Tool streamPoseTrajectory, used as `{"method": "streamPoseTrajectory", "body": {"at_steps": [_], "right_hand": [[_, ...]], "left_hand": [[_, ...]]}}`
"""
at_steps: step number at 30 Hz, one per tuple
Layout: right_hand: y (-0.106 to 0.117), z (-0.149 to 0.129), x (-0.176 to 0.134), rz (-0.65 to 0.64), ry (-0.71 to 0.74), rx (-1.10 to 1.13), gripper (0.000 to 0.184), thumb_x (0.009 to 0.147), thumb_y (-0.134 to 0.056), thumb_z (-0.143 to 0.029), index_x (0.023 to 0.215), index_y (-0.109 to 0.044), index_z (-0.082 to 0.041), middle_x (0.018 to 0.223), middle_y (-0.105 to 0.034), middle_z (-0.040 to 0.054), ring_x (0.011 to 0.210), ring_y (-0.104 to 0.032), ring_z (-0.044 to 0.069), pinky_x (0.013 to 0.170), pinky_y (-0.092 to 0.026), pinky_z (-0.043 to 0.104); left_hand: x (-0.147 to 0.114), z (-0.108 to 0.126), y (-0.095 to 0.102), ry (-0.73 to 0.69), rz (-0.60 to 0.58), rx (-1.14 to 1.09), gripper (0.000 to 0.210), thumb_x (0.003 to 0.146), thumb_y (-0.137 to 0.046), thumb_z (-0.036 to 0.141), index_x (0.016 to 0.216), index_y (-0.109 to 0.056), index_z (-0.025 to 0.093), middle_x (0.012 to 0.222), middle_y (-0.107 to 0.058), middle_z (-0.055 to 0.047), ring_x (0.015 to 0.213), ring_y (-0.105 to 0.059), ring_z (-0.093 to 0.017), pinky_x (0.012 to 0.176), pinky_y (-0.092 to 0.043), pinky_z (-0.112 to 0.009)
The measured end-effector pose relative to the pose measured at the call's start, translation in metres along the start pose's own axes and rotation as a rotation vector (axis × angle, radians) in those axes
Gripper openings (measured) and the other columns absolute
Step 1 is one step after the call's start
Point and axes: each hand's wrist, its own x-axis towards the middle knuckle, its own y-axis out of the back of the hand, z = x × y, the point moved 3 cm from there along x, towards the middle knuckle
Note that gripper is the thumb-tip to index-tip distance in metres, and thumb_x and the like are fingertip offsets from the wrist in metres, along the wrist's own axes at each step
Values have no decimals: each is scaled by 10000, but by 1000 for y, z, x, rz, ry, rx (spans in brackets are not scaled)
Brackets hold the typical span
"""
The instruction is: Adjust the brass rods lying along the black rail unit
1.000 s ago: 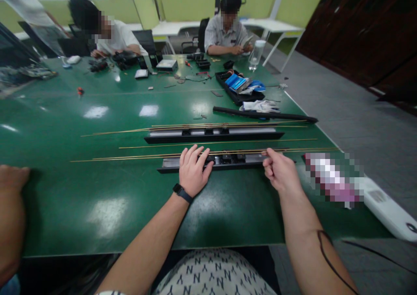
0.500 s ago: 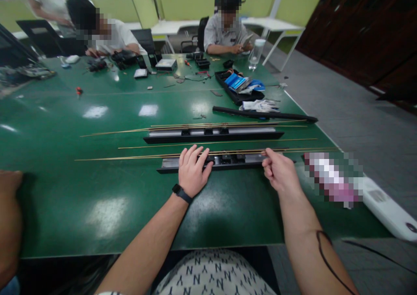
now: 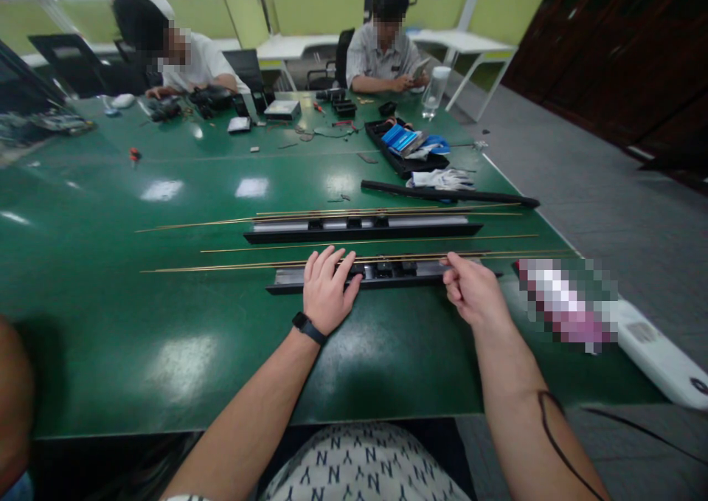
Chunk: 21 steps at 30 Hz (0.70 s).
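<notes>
My left hand [image 3: 327,288] lies flat, fingers apart, on a long black track [image 3: 387,273] with grey inserts that runs across the green table [image 3: 182,339]. My right hand [image 3: 474,291] pinches a thin brass rod [image 3: 221,265] at the track's right part; the rod lies along the track's far edge and reaches far to the left. A second black track [image 3: 362,229] sits just beyond, with more brass rods [image 3: 332,215] beside it.
A black bar [image 3: 450,194], white gloves [image 3: 442,180] and a black tray of tools [image 3: 406,147] lie at the right. A white power strip [image 3: 658,357] sits at the right edge. Two people sit at the far side. Another person's arm [image 3: 14,405] is at the left.
The brass rod in my right hand has slid to the right; its left end has moved inward. The arm at the left has drawn back. A standing person at the back has moved.
</notes>
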Motion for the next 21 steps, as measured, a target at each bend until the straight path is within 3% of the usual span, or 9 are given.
{"method": "streamPoseTrajectory", "body": {"at_steps": [8, 16, 21], "right_hand": [[6, -4, 1, 135, 71, 22, 287, 824, -795, -414, 805, -642, -172, 503, -575, -38, 274, -372, 61, 248, -221, 164], [-2, -1, -2, -9, -9, 25, 302, 791, -838, -403, 827, -667, -157, 501, -579, -32, 271, -363, 55, 249, -210, 159], [4, -4, 0, 112, 47, 44, 251, 836, -786, -371, 801, -647, -165, 500, -577, -38, 277, -372, 55, 245, -222, 159]], "left_hand": [[0, 0, 1, 8, -7, -9, 436, 988, -630, 369, 1404, -623, 240, 1401, -671, -98, 1424, -522, -289, 1267, -291, -513], [0, -1, 0, 19, -16, -21, 440, 990, -620, 372, 1415, -618, 255, 1409, -667, -100, 1430, -521, -292, 1268, -288, -521], [0, 0, 1, 19, -17, -19, 436, 989, -625, 374, 1406, -625, 250, 1405, -671, -100, 1426, -524, -293, 1265, -292, -519]]}}
